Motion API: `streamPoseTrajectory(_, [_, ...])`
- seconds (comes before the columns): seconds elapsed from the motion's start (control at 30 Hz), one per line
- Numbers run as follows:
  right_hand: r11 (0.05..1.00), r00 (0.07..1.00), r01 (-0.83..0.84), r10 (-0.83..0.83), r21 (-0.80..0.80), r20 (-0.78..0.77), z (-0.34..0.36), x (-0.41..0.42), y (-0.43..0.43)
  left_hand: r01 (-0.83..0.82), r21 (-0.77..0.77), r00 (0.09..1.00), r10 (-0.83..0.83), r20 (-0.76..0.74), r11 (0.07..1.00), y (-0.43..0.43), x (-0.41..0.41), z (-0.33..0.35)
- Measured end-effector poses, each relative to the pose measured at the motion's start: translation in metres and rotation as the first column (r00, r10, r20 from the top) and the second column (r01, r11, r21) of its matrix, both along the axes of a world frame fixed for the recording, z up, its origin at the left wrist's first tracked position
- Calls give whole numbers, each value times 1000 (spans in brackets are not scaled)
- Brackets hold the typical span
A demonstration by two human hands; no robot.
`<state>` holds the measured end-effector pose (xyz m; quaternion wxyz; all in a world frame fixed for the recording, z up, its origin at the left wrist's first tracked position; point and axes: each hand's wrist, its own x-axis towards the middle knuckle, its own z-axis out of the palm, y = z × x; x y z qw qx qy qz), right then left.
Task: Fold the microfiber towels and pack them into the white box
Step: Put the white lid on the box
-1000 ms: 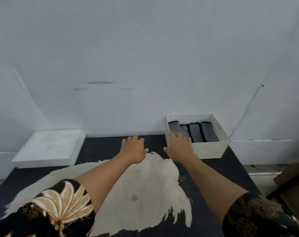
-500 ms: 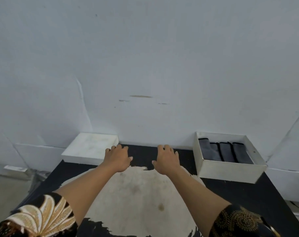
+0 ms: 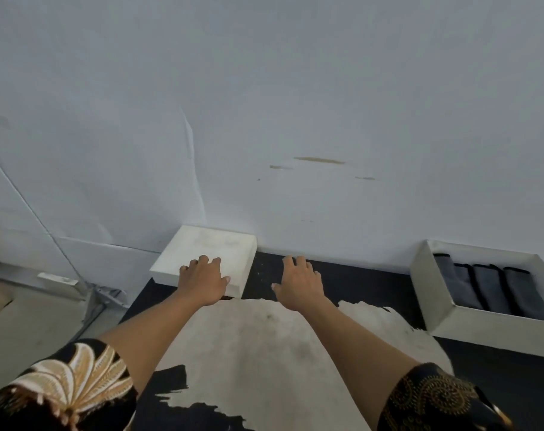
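Saw four folded dark grey microfiber towels with black edging point(image 3: 488, 287) packed side by side on edge inside the open white cardboard box point(image 3: 444, 321), at the far right of the black desk point(image 3: 357, 281) against the pale wall point(image 3: 295, 88). Saw no loose towel elsewhere. Judged the towels soft, light and limp, apt to spring open unless pinched across the folded thickness. Judged the box light yet stiff, best taken by its two side walls. Found the left hand point(image 3: 203, 283) laid with spread fingers on the near right corner of the flat white square lid point(image 3: 208, 244), clasping nothing. Found the right hand point(image 3: 300, 283) spread and empty, low over bare desk just beside that lid; could not tell whether touching. Noted open desk between hands and box, and the lid close to the desk's far left corner, near the drop to the floor
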<state>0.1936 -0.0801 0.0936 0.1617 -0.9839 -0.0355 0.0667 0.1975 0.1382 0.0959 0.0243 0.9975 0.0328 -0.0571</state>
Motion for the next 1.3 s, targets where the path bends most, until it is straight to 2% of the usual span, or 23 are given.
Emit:
streamPoseTrajectory(0.37, [995, 983, 58, -43, 78, -180, -77, 81, 116, -198, -69, 976, 190, -108, 978, 134, 95, -75])
streamPoseTrajectory(0.5, [924, 929, 275, -184, 267, -321, -99, 109, 135, -245, -87, 964, 233, -130, 966, 159, 116, -95])
streamPoseTrajectory(0.57, [870, 889, 376, -242, 319, -388, -111, 122, 141, -308, -147, 945, 283, -165, 940, 169, 126, -104])
streamPoseTrajectory(0.67, [817, 853, 457, -289, 353, -435, -129, 137, 146, -428, -329, 900, 362, -245, 842, 180, 139, -117])
streamPoseTrajectory(0.73, [781, 827, 509, -326, 363, -457, -138, 143, 149, -450, -421, 891, 363, -274, 788, 187, 146, -124])
streamPoseTrajectory(0.9, [743, 814, 549, -372, 383, -446, -148, 146, 149, -489, -553, 872, 395, -289, 675, 196, 149, -131])
streamPoseTrajectory(1.07, [709, 829, 544, -371, 449, -418, -140, 130, 135, -459, -530, 887, 399, -231, 713, 188, 130, -126])
streamPoseTrajectory(1.17, [669, 839, 539, -369, 511, -400, -126, 117, 117, -405, -570, 909, 379, -172, 715, 176, 118, -113])
streamPoseTrajectory(1.23, [648, 852, 522, -368, 555, -372, -115, 106, 103, -395, -651, 909, 378, -175, 648, 167, 108, -101])
streamPoseTrajectory(1.3, [632, 869, 494, -365, 597, -333, -104, 95, 86, -399, -742, 899, 387, -203, 539, 155, 96, -91])
